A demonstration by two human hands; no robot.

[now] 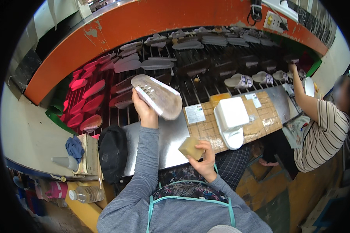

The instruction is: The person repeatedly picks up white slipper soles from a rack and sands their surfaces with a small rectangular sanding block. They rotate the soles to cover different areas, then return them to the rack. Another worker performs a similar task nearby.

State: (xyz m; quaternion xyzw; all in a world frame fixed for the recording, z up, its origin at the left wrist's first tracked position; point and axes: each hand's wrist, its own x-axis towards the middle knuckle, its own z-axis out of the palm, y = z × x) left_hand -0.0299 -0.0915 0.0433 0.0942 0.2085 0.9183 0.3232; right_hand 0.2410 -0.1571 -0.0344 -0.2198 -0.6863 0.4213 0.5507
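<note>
My left hand grips a slide sandal by one edge and holds it raised over the metal worktop. The sandal has a greyish-brown, worn-looking face, white strips along its sides and a group of oval marks or holes near one end. Closer to my body, my right hand is closed around a beige block, thumb and fingers on its right side. Block and sandal are apart. What the block is made of, I cannot tell.
A rack ahead carries rows of sandals and soles, reddish-lit on the left. A white container stands on the taped board. A black cushion-like object sits left. At right, a co-worker in a striped shirt reaches toward the rack.
</note>
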